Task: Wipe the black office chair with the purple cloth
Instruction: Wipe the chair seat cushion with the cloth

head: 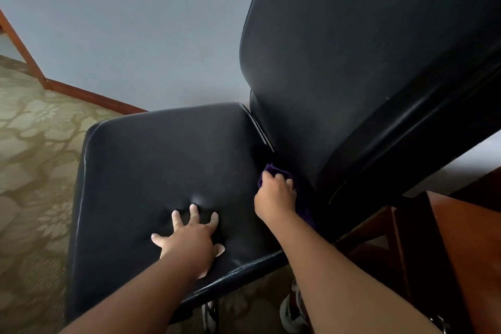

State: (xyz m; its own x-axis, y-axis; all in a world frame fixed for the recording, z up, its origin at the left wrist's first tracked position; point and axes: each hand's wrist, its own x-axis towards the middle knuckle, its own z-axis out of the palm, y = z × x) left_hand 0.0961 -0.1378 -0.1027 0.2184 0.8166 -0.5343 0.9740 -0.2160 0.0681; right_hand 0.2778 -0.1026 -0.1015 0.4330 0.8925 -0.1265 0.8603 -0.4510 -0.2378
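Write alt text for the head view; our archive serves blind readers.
A person's right hand presses a purple cloth into the crease between a black office chair's seat and backrest. The left hand lies flat on the seat, fingers spread.

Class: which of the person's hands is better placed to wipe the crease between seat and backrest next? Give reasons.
Right. The right hand already grips the purple cloth at the crease; the left hand lies flat on the seat.

Patterned carpet (32, 160), grey wall (122, 22) (wooden baseboard (92, 96)), wooden furniture (461, 238) at right
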